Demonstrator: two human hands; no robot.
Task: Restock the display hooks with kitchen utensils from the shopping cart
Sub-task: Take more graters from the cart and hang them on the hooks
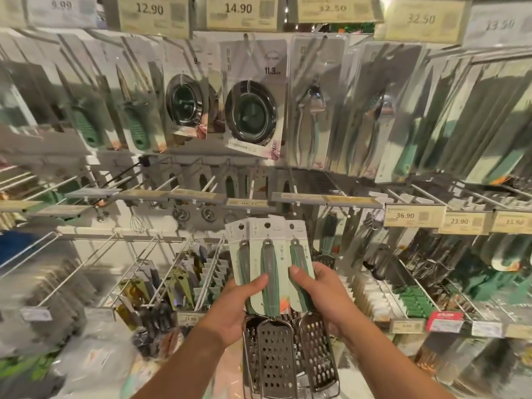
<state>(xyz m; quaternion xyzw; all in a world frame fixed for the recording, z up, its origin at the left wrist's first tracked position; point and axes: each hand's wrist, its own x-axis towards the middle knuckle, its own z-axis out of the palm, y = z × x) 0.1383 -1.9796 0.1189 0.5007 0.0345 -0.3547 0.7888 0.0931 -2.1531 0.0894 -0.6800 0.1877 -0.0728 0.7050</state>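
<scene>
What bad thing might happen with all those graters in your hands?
The left hand and right hand hold three carded graters fanned together, so one may slip out and fall. Their hang holes sit apart, so threading all onto one empty hook could snag or tear a card.

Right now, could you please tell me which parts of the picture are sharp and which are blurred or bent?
Head view: the carded steel graters held by the left hand and right hand are fairly sharp; the side packs smear outward; the shelf rail bows from the wide lens; the blister packs glare.
</scene>
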